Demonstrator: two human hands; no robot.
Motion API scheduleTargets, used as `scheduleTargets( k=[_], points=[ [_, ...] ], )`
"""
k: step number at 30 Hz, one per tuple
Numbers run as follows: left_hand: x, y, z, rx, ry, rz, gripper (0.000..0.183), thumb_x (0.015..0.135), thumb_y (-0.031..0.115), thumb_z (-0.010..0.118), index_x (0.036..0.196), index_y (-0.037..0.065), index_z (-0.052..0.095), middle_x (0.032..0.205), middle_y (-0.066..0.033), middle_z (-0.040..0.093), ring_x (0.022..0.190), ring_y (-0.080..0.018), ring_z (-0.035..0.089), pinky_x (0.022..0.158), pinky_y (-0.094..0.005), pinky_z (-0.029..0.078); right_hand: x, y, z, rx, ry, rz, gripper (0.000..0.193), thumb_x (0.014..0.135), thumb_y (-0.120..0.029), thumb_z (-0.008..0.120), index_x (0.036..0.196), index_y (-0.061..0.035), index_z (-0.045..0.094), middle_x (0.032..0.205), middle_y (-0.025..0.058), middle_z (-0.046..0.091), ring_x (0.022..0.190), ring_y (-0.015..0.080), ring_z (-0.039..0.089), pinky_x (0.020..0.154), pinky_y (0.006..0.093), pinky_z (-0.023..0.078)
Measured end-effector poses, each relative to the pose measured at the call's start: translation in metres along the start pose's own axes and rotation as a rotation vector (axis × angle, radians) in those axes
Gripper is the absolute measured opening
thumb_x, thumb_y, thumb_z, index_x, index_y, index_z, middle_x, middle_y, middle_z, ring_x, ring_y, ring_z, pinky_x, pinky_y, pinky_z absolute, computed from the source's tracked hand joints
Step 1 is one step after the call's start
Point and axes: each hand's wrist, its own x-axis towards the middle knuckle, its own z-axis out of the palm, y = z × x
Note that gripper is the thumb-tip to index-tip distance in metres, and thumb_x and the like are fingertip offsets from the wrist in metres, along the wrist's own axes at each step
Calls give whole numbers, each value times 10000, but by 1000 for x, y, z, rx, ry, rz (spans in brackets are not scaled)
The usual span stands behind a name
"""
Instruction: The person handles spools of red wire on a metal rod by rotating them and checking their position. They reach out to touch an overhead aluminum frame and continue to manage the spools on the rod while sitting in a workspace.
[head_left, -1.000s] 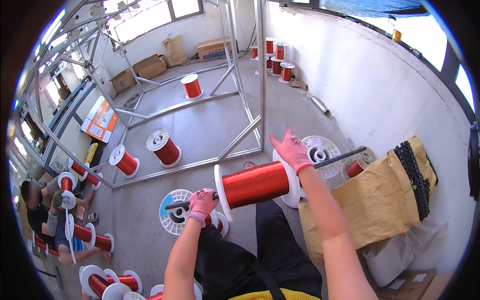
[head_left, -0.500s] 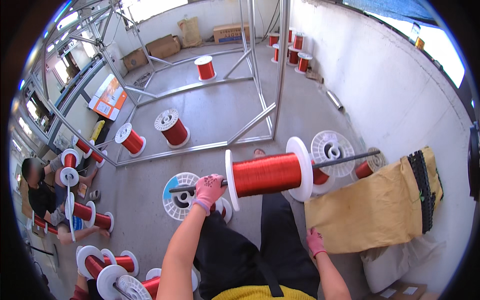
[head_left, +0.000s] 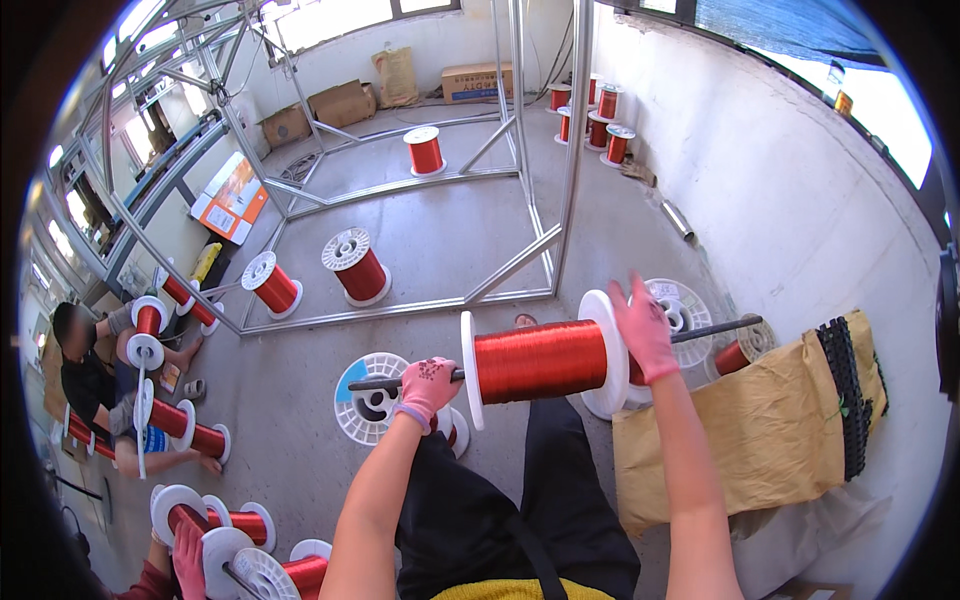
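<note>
L hand [head_left: 430,385] clenched round dark rod [head_left: 715,328]; R hand [head_left: 647,335], fingers extended, at R flange [head_left: 606,318] of red-wire spool [head_left: 542,360], contact unclear. Spool threaded on rod, over dk trousers [head_left: 565,470]. Risk (est.): L grip slackens, rod dips R, spool slides off, flange cracks on grey flr [head_left: 420,250].

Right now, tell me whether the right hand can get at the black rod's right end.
Likely yes: the black rod juts out bare just past the right hand, nothing visible between them.
</note>
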Motion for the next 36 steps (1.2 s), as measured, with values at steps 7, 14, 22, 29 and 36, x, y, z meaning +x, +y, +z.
scheduleTargets(
  k=[7,14,22,29,36],
  points=[
    [-1,4,-2,-12,-3,1,247,772,374,583,875,168,671,915,-52,655,823,-260,641,673,-392,507,25,-22,13,-224,-464,232,633,889,-452,434,1222,87,434,1192,279,524,1091,388,524,935,429,395],
    [-14,-15,5,-14,48,7,237,774,364,584,884,174,672,912,-52,653,823,-253,640,668,-393,508,-138,22,29,292,-109,60,431,926,-222,480,1244,63,422,1166,275,529,1087,410,503,902,427,415],
    [-5,-8,7,-29,-33,-8,270,779,380,584,936,178,670,949,-44,653,911,-224,628,733,-376,509,-294,196,53,-576,-790,272,346,921,-152,362,1241,-62,457,1284,157,488,1005,327,588,819,391,469],
    [-4,-1,0,-9,7,13,246,787,362,576,919,179,673,949,-54,651,863,-236,637,688,-384,509,-109,102,-1,156,-49,274,360,940,-240,419,1198,-3,503,1143,203,566,1039,374,539,871,404,427],
    [0,1,-1,-15,0,5,266,773,375,596,928,172,672,939,-58,654,855,-247,638,681,-392,510,14,-10,-3,17,-123,133,641,887,-420,453,1295,69,382,1232,254,512,1142,384,495,970,399,373]
  ],
)
